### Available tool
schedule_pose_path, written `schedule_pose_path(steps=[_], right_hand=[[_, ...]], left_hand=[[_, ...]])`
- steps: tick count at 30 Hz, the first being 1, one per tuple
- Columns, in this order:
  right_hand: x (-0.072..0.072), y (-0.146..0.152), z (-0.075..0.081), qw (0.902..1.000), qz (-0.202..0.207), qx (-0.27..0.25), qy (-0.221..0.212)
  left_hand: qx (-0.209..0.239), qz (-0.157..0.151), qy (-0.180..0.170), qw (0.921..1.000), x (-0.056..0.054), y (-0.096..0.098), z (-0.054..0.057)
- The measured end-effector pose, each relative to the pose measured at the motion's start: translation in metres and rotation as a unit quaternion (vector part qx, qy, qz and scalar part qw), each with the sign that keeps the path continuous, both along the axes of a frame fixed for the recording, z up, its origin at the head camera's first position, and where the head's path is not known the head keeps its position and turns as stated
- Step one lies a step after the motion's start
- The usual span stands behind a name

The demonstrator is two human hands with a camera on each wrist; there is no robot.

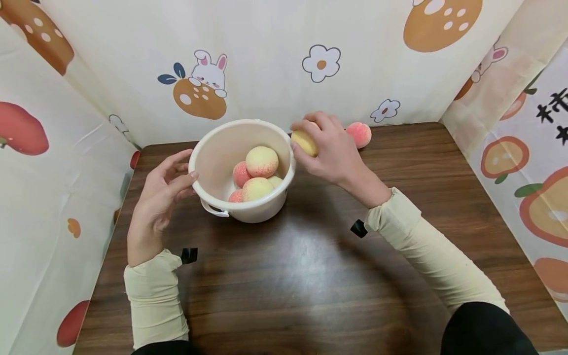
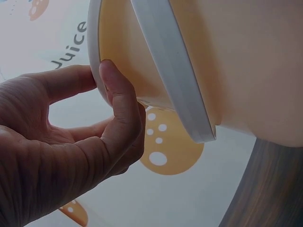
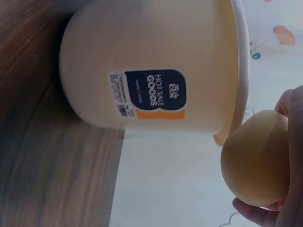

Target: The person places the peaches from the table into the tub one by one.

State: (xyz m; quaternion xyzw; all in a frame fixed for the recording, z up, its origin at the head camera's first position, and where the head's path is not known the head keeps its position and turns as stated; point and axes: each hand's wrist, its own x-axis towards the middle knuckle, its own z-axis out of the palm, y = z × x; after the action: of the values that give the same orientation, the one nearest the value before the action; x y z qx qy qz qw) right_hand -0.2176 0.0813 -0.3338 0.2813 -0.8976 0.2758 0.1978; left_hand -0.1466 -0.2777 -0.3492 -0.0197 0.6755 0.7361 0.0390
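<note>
A cream plastic bucket (image 1: 259, 213) stands upright on the table with several yellow and pink toy peaches (image 1: 262, 161) inside. At its left side my left hand (image 1: 155, 197) pinches the rim between thumb and fingers, as the left wrist view shows at the bucket's rim (image 2: 94, 47). My right hand (image 1: 330, 148) grips a yellow toy peach (image 1: 305, 143) just outside the right rim, at about rim height. In the right wrist view this peach (image 3: 255, 158) is beside the rim, its far side covered by the fingers. Behind the right hand lies a pink toy peach (image 1: 360, 134).
The brown wood-grain table (image 1: 310, 296) is backed by a printed curtain (image 1: 266, 59), with more printed cloth at both sides. A white bucket handle (image 1: 215, 211) hangs at the front left. The bucket wall bears a dark label (image 3: 156, 92).
</note>
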Motion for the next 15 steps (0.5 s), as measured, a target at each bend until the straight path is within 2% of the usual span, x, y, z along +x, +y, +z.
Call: schedule_pose_path(steps=[7,15], right_hand=[[0.000,-0.010,0.008,0.9988,0.022,0.006,0.043],[-0.003,-0.021,0.017,0.9958,0.041,0.016,0.080]], left_hand=[[-0.001,-0.004,-0.001,1.0000,-0.003,0.001,-0.001],[-0.009,0.004,-0.005,0.9999,0.001,-0.002,0.000]])
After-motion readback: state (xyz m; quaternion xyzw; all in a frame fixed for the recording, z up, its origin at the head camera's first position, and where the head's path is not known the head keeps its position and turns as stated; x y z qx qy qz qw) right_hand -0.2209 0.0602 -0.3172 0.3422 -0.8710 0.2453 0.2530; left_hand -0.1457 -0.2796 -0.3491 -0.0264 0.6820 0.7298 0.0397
